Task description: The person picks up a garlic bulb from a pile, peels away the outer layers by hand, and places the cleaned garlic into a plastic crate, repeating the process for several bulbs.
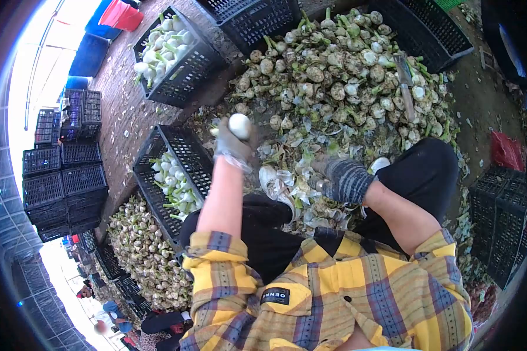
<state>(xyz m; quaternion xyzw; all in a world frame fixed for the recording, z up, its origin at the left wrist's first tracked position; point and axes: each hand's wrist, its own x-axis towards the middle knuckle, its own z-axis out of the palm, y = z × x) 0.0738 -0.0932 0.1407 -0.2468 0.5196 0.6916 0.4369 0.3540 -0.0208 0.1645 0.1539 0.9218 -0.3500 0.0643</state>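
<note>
My left hand (235, 146), in a pale thin glove, grips a clean white garlic bulb (239, 126) with a short stem end showing at its left. My right hand (331, 174) wears a grey and black striped knit glove and is low over the peelings (313, 199) between my feet; its fingers are smeared by motion. Ahead lies a large heap of unpeeled, dirt-marked garlic bulbs (334, 73) with green stem stubs. A knife (406, 96) with a wooden handle rests on the right side of that heap.
Beside my left arm, a black crate (184, 155) holds peeled bulbs; another such crate (187, 76) stands further off. More black crates (64, 187) are stacked at left. A second garlic heap (146, 251) lies lower left. Red bucket (122, 14) at upper left; other people (117, 322) sit at lower left.
</note>
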